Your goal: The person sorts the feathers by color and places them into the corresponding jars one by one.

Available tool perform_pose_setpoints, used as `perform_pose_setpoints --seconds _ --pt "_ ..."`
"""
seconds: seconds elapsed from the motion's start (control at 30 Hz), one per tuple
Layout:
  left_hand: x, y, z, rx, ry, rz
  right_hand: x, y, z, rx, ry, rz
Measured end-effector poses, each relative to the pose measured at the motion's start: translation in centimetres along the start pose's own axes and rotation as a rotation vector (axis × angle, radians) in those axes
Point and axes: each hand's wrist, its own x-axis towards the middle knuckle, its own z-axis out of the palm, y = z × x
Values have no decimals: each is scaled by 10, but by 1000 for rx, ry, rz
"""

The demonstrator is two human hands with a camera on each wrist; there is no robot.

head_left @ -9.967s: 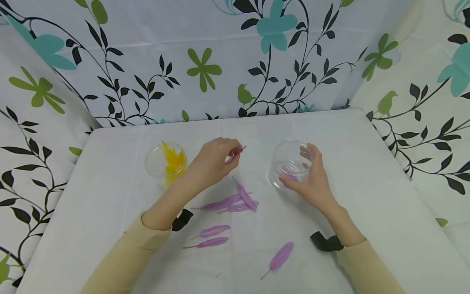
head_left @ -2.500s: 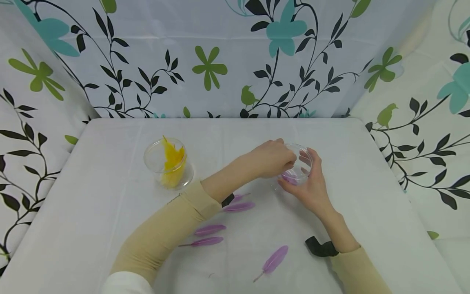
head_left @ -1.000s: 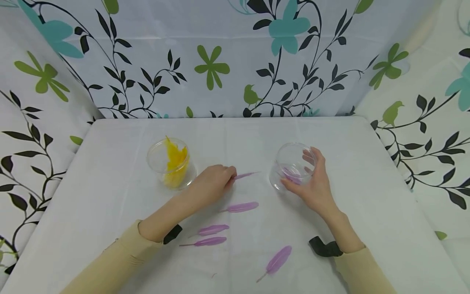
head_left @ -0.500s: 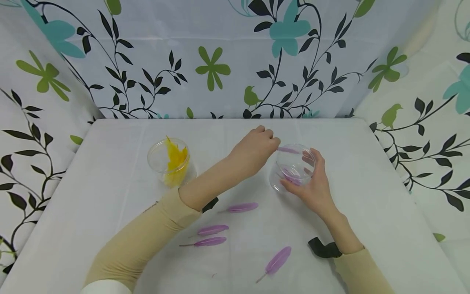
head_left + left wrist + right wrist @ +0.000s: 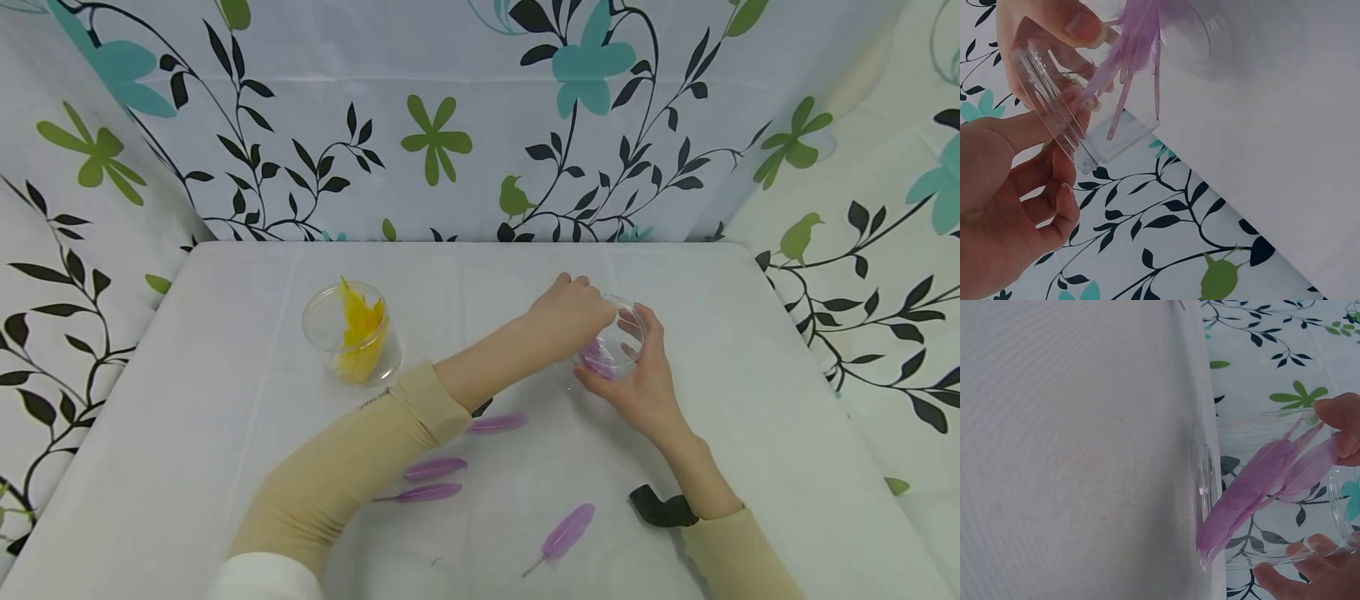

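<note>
My left hand (image 5: 572, 318) reaches over the rim of a clear plastic jar (image 5: 619, 354), fingers dipping inside and pinching a purple feather (image 5: 1316, 465). Several more purple feathers (image 5: 1247, 494) lean in the jar, quills toward the mouth in the right wrist view. From the right, my right hand (image 5: 647, 379) grips the jar around its side, thumb in front and fingers behind. More purple feathers lie flat on the table: one (image 5: 498, 424) is partly covered by the left sleeve, two (image 5: 435, 469) are nearer, and a single one (image 5: 568, 532) sits toward the front.
A second clear jar (image 5: 318, 337) holding yellow feathers (image 5: 362, 329) stands at the back left. The white table (image 5: 750, 350) is bordered behind and at both sides by leaf-patterned cloth (image 5: 480, 125). A black strap (image 5: 663, 507) shows at the right wrist.
My left hand picked a purple feather off the table, carried it right and lowered it into the jar. Fewer feathers lie on the table than before. The right hand keeps holding the jar.
</note>
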Motion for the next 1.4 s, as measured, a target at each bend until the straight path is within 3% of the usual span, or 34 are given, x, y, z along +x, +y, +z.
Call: perform_pose_setpoints --seconds 0.17,0.3,0.4,0.47,0.57,0.63,0.7,0.9,1.03,1.17,1.3,1.4 --pt "3 -2 5 -83 -9 8 1 -1 1 31 -2 -6" --pt "-6 -10 9 -141 25 54 0 -1 1 24 -6 -3" --pt "-22 -17 11 -185 93 99 0 0 0 9 -10 7" --pt "-36 -22 13 -224 173 120 0 0 0 -1 -13 18" --pt "-59 -32 20 -319 283 121 0 -1 -1 -3 -15 38" --pt "-74 -38 27 -379 317 112 0 -1 -1 -8 -10 49" --pt "-89 -44 36 -421 291 92 0 -2 -1 -8 0 53" --pt "-135 -52 72 -468 12 -25 -2 -1 -1 -7 11 38" --pt "-160 -51 96 -476 -95 -90 -2 -1 0 1 7 40" --pt "-174 -45 114 -457 -90 -111 -1 -1 0 4 3 48" --pt "-180 -40 122 -428 41 -88 0 0 1 -2 4 43" --pt "-181 -38 123 -407 101 -73 0 0 1 -4 6 35"
